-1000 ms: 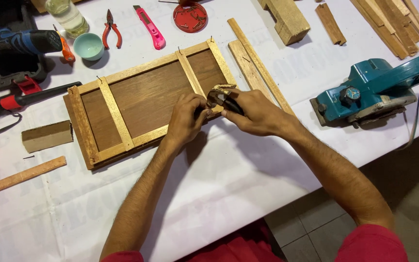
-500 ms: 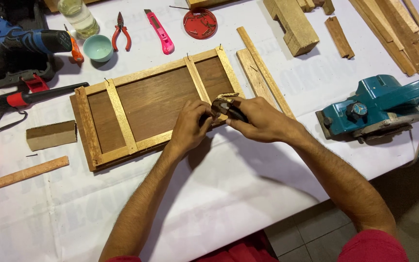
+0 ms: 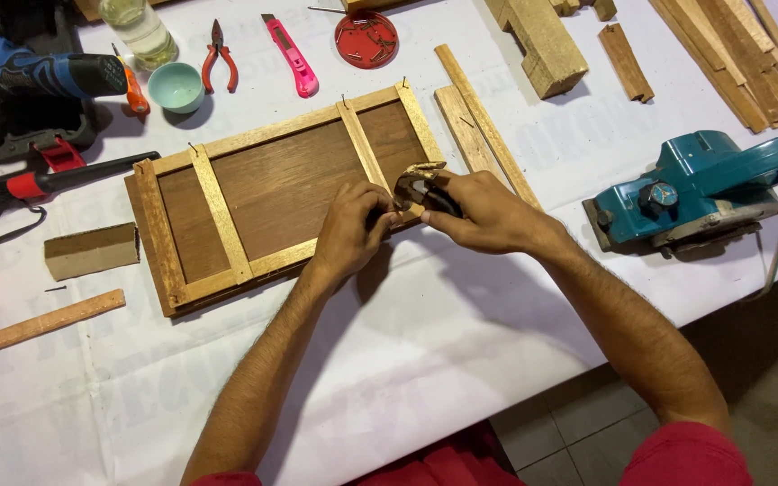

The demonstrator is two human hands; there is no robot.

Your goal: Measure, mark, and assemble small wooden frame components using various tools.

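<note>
A brown wooden panel (image 3: pixel 281 189) with light wood strips framing it lies flat on the white-covered table. My left hand (image 3: pixel 353 225) pinches at the panel's near edge strip, close to its right corner; what is between the fingertips is too small to see. My right hand (image 3: pixel 488 211) is closed around a small dark tool with a gold-stained head (image 3: pixel 418 180). The tool's head sits right beside my left fingertips, over the same corner. Both hands touch each other there.
A teal electric planer (image 3: pixel 695 189) with its cord stands to the right. Two loose wood strips (image 3: pixel 474 126) lie beside the panel. Behind it are a pink utility knife (image 3: pixel 292 58), a red lid of nails (image 3: pixel 367 39), pliers (image 3: pixel 218 49), a small bowl (image 3: pixel 176 85) and a blue drill (image 3: pixel 38 76).
My hands stay at the panel's near right corner, the tool head shifting only slightly. The view has tilted, so everything sits a little lower in the frame.
</note>
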